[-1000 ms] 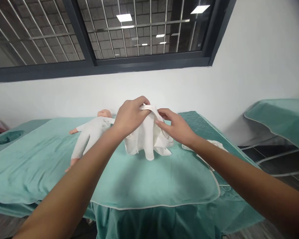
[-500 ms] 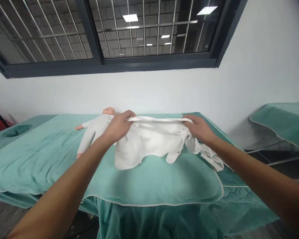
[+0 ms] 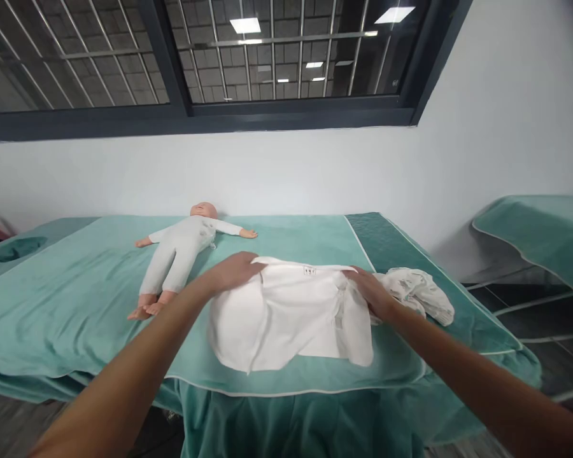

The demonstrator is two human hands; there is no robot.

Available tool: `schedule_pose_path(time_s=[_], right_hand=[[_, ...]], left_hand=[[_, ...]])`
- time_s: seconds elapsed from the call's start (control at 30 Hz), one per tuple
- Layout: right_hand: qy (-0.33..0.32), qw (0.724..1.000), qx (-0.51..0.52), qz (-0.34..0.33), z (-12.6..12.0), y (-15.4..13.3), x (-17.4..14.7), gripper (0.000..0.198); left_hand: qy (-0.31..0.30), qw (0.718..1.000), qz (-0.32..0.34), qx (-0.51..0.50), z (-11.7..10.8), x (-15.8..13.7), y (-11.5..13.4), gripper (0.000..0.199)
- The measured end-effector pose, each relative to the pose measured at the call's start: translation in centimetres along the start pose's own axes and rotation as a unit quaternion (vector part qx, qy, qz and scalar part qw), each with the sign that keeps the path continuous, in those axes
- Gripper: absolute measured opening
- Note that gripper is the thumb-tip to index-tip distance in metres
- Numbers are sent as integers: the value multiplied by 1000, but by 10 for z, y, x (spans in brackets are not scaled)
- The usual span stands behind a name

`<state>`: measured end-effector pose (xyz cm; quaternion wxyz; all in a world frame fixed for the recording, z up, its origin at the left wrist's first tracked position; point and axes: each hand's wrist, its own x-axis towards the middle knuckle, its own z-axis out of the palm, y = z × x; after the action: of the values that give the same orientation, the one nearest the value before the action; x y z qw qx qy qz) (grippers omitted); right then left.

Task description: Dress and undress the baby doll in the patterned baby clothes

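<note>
A white baby garment point(image 3: 291, 312) is spread between my hands, its lower part lying on the green bed cover. My left hand point(image 3: 239, 270) grips the upper left corner, fingers closed on the cloth. At the upper right corner, my right hand point(image 3: 367, 289) is closed on the edge, its fingertips partly hidden. A small printed mark shows near the top edge between them. Just right of my right hand lies a crumpled white cloth point(image 3: 417, 292) with faint prints. A baby doll point(image 3: 181, 248) in a white suit lies on its back to the left, arms spread.
The green bed cover point(image 3: 76, 286) reaches to the white wall point(image 3: 291, 172), under a dark-framed window point(image 3: 291, 117) with bars. Another green-covered surface point(image 3: 544, 229) stands at the right, above metal rails. The bed's front edge has a light piping.
Both hands have come down and nearer with the garment, which now rests on the bed instead of hanging. The doll and the crumpled cloth show more fully.
</note>
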<state>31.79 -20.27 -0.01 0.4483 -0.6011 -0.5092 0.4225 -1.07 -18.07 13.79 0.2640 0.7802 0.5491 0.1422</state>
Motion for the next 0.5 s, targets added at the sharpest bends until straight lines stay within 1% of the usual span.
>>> schedule_pose_path(time_s=[0.03,0.1,0.2,0.33,0.43,0.5], right_hand=[[16,1000,-21,-12,1,10,-2,37],[41,995,-84,-48,-3,24,-5,38],[58,978,-179,-94,-20,38,-6,42],[82,964,-226,-115,-43,52,-2,43],[80,963,-230,-117,-51,45,-1,40],[89,966,-215,-115,-52,26,-1,38]], left_hand=[[-34,999,3,1,8,0,-1,37],[-50,999,13,-2,21,2,-2,38],[-44,999,22,-23,33,9,-1,36],[-29,996,6,-89,48,16,2,32],[-25,980,8,-195,59,17,4,32],[-8,966,10,-259,61,17,3,31]])
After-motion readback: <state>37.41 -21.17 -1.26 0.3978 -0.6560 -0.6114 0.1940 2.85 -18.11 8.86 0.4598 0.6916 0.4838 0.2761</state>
